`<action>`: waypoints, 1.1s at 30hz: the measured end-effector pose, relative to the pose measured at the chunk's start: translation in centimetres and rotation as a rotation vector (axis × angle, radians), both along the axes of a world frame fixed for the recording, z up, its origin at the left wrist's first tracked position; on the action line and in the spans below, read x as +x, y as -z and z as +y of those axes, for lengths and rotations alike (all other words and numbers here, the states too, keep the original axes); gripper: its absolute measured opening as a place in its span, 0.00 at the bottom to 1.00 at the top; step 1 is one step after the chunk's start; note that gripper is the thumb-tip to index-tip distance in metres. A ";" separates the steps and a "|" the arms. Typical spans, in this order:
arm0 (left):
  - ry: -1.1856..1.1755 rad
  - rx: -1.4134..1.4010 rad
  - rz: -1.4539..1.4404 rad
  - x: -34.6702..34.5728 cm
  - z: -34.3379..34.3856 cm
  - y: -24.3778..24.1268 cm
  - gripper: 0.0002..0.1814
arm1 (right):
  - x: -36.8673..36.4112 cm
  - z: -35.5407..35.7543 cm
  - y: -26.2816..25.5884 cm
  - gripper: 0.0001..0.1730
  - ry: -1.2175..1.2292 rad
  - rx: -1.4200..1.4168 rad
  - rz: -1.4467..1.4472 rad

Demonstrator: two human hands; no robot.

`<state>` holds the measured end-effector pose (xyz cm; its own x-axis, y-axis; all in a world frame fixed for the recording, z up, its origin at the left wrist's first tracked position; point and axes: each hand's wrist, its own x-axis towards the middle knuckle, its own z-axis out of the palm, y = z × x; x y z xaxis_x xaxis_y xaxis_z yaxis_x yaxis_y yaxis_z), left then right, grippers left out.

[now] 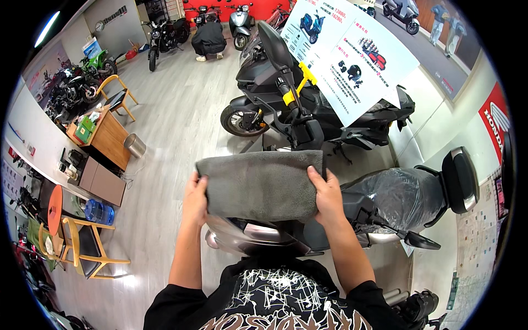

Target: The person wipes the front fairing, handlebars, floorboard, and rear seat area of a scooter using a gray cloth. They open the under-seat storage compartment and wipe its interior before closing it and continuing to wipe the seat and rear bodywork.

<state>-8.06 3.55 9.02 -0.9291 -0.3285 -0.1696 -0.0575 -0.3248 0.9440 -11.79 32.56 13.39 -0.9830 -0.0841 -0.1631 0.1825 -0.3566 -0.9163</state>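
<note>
A folded grey plush cloth point(260, 185) is held up in front of me. My left hand point(196, 200) grips its left edge, thumb on top. At the opposite edge, my right hand point(328, 194) pinches the cloth between thumb and fingers. Beneath the cloth stands a scooter with silver-pink body panels point(264, 233), partly hidden by it. This scooter's seat point(406, 198) is wrapped in clear plastic, with a black backrest point(460, 179) behind. Just beyond the cloth is a black scooter point(268, 86), bearing a printed sign board point(350, 53) on a yellow clamp point(303, 82).
A metal bin point(135, 145), a wooden desk point(109, 138) and wooden chairs point(117, 97) stand to the left, near a blue water bottle point(99, 212). A person in dark clothes point(209, 39) crouches by motorcycles at the back. A mirror point(420, 240) juts out at right.
</note>
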 end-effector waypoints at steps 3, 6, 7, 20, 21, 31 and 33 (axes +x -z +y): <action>-0.103 -0.065 0.133 1.2 0.2 -2.5 0.14 | -0.3 0.7 0.4 0.16 0.041 0.043 0.125; -0.111 -0.105 0.194 2.3 0.5 -4.0 0.14 | -0.5 1.0 0.6 0.17 0.039 0.014 0.073; -0.107 -0.098 0.200 2.6 0.6 -4.4 0.15 | -0.5 1.2 0.8 0.18 0.015 -0.017 0.058; -0.059 0.467 0.484 12.1 -1.1 -2.1 0.17 | 7.8 3.8 -6.7 0.16 -0.129 -0.178 0.299; 0.296 1.009 0.671 13.2 -4.5 1.5 0.18 | 7.5 4.9 -6.6 0.17 -0.321 -0.340 0.438; 0.444 0.095 0.365 5.9 9.2 -7.2 0.14 | 5.0 -2.1 -1.9 0.16 -0.171 -0.119 0.188; 0.362 0.058 0.400 6.9 8.8 -6.4 0.15 | 5.3 -1.2 -0.8 0.14 -0.145 -0.069 0.284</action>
<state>-1.13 12.36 15.43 -0.9770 0.0244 0.2117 0.1842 -0.4033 0.8963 -6.52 31.40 14.23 -0.9654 -0.2277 0.1273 -0.0240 -0.4085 -0.9125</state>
